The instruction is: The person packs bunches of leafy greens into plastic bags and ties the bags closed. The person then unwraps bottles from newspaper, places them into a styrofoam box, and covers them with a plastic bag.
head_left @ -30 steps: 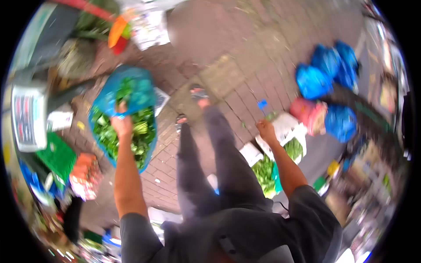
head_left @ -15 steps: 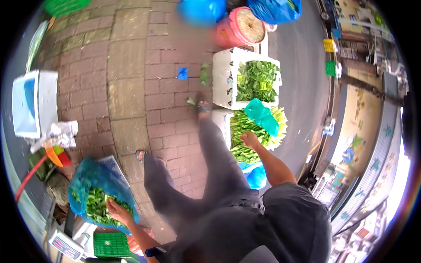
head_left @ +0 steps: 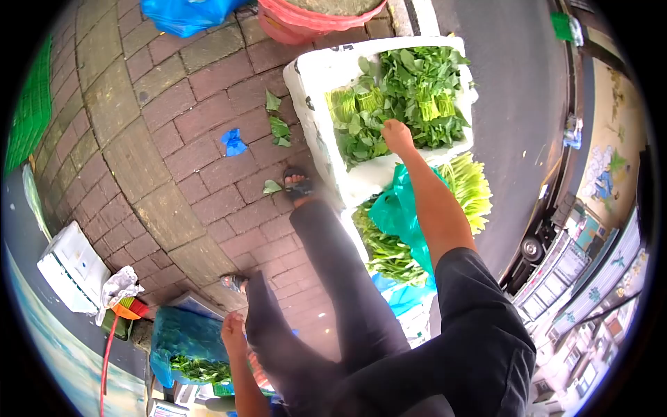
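Note:
My right hand [head_left: 397, 136] is over the leafy greens [head_left: 424, 97] in a white foam box [head_left: 313, 125], its fingers curled; whether they grip a leaf is too small to tell. Below that box, a teal plastic bag [head_left: 401, 214] lies on bundles of greens with pale stalks [head_left: 467, 191]. My left hand [head_left: 234, 332] hangs low at the left with its fingers bent, beside a blue bag [head_left: 184, 337] that holds more greens [head_left: 201, 369]. What is in the left fingers, if anything, cannot be made out.
A red tub [head_left: 299, 24] and a blue bag [head_left: 191, 15] stand beyond the foam box. Loose leaves [head_left: 279, 130] and a blue scrap [head_left: 233, 142] lie on the paving. At the left are a white box [head_left: 74, 270], a green crate [head_left: 29, 104] and a red pole [head_left: 107, 361].
The view has turned and come closer to the foam boxes. My right hand has moved from the pale-stalked greens to the leafy box. My left hand has come out of the blue bag of greens.

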### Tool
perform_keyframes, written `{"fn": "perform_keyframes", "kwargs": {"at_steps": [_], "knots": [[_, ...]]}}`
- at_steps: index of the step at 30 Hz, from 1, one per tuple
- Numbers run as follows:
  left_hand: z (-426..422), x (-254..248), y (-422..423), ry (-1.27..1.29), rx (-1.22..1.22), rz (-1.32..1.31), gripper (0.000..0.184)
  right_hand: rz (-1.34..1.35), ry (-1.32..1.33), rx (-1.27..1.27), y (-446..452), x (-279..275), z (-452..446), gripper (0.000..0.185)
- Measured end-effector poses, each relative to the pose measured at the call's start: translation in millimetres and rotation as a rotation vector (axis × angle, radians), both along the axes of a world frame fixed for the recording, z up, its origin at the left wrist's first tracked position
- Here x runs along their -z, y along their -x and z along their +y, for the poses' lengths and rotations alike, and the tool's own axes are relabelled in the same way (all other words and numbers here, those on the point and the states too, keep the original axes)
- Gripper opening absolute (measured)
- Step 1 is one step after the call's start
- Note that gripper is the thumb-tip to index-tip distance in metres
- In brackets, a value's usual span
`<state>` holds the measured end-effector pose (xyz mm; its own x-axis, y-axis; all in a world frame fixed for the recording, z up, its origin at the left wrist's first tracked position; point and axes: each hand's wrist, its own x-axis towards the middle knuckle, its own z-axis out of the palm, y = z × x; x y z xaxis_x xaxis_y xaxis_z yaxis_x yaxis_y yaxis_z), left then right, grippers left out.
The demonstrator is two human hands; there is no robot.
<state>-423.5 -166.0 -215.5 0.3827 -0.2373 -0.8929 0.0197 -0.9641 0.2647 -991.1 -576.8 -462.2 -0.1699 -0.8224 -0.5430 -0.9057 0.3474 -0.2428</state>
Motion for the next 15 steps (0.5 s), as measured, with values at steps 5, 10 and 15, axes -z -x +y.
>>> {"fn": "perform_keyframes", "kwargs": {"at_steps": [5,10,15], "knots": [[9.2,18.0,11.5,-0.167,0.079,-0.008,0.035,-0.008,-0.055,-0.099,-12.9,78.6,-30.7,0.035],[1.1,29.4,31.3,-0.213,0.063,0.022,0.027,0.114,-0.209,-0.016,-56.6,144.2,-49.5,0.047],[-15.0,29.8,51.6,-0.238,-0.058,0.063,0.037,0.372,-0.049,0.015,-94.8,160.8,-41.5,0.051]]}}
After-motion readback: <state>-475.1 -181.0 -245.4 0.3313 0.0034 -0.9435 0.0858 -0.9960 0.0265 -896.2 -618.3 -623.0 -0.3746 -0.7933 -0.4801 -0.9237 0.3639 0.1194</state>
